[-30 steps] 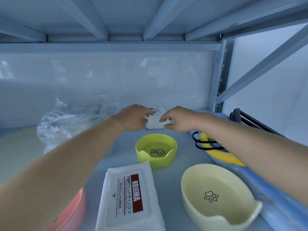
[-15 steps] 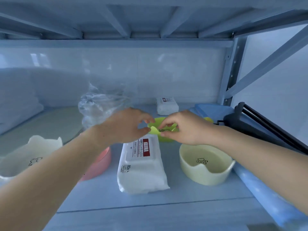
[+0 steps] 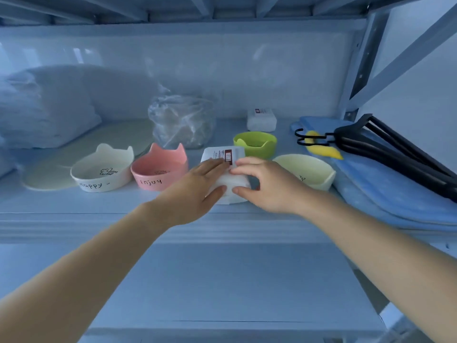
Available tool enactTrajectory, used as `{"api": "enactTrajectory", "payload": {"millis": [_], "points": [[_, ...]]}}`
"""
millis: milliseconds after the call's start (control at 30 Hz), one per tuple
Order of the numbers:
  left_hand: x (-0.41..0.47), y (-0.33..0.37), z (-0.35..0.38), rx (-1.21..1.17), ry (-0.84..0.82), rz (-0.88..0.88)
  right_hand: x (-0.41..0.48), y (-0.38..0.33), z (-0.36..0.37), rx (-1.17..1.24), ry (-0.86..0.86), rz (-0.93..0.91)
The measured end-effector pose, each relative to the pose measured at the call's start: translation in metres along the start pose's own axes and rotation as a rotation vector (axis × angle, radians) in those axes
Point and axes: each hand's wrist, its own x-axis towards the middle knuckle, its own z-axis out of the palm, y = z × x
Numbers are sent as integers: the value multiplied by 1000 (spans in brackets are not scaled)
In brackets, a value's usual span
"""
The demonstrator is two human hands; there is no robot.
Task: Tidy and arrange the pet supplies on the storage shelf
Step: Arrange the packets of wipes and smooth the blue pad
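Our left hand [image 3: 202,186]: grips the wipes pack [image 3: 223,157].
Our right hand [image 3: 265,185]: grips its other side.
Pack: on the shelf [image 3: 74,206], between pink bowl [image 3: 159,168] and yellow bowl [image 3: 311,169].

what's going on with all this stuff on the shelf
A person is tidying pet supplies on a metal shelf. Both the left hand and the right hand rest on a white pack of wet wipes at the front, between a pink bowl and a pale yellow bowl. A green bowl and a small white pack sit behind; a white bowl stands to the left.
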Motion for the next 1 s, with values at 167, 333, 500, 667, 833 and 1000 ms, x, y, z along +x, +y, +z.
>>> {"api": "enactTrajectory", "payload": {"millis": [167, 333, 500, 667, 833, 1000], "points": [[-7, -2, 2, -99, 49, -17, -12, -10, 5, -50, -24, 17], [-11, -8, 1, -77, 118, 24, -10, -14, 4, -77, -26, 57], [-15, -21, 0, -114, 39, 33, -9, -20, 15, -73, -35, 118], [-16, -24, 18, -249, 179, 26, -14, -16, 33, -11, 53, 157], [-16, -29, 27, -323, 234, 0, -13, -14, 44, 10, 172, 161], [-14, -32, 29, -382, 220, 3, -10, -15, 46, 18, 204, 184]]}}
